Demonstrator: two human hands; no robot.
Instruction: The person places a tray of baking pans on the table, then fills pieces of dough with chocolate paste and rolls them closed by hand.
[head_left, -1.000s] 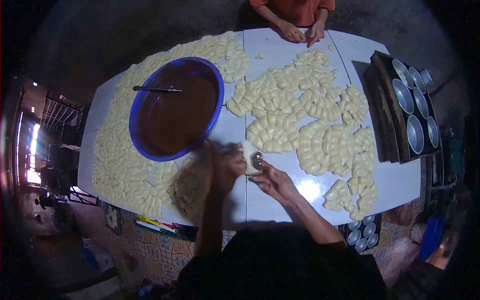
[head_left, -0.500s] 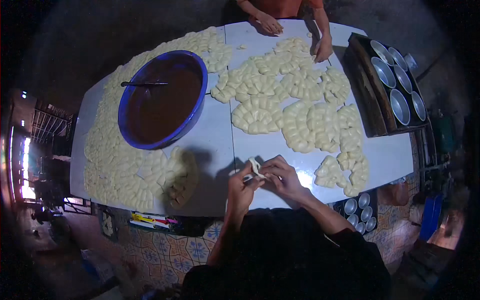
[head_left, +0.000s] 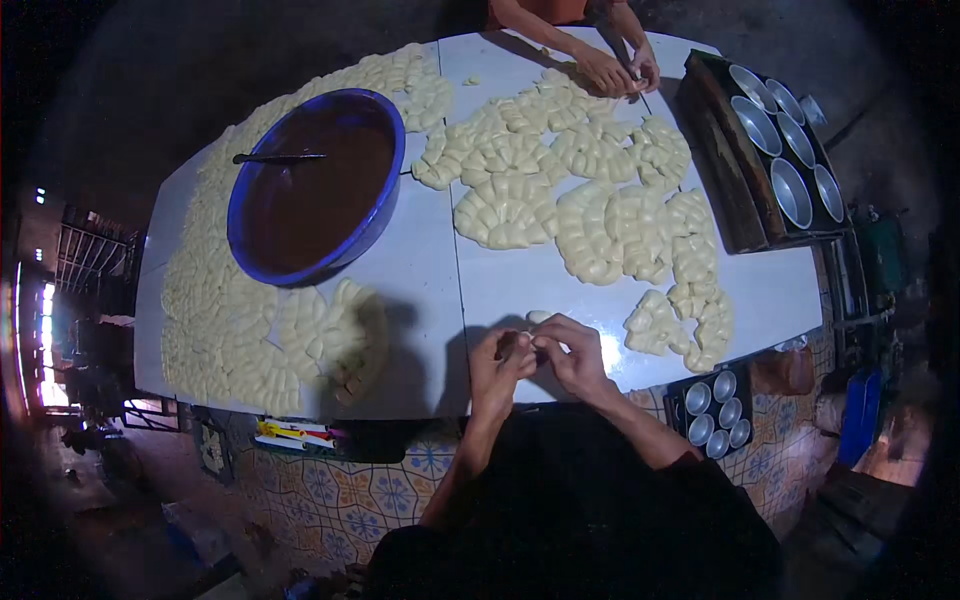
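Note:
Near the front edge of the white table (head_left: pixel 425 270), my left hand (head_left: pixel 494 370) and my right hand (head_left: pixel 577 358) meet fingertip to fingertip. Both are closed, pinching a small pale piece of dough (head_left: pixel 540 317) whose far end shows above my right fingers. The rest of it is hidden by the fingers. Beyond my hands lie overlapping clusters of small dough pieces (head_left: pixel 505 210). A smaller dough cluster (head_left: pixel 652 322) rests to the right of my right hand. More dough pieces (head_left: pixel 225 330) cover the table's left side.
A blue basin (head_left: pixel 392 190) of brown filling stands left of centre, a dark-handled utensil (head_left: pixel 280 158) across its rim. Across the table are a co-worker's hands (head_left: pixel 620 75). Metal tins (head_left: pixel 790 193) fill a dark tray at right; more tins (head_left: pixel 717 412) sit below the table edge.
My fingers have come closer together and the dough, formerly showing as an open loop, is now mostly covered. The co-worker's hands, apart before, have come together. The view has shifted slightly.

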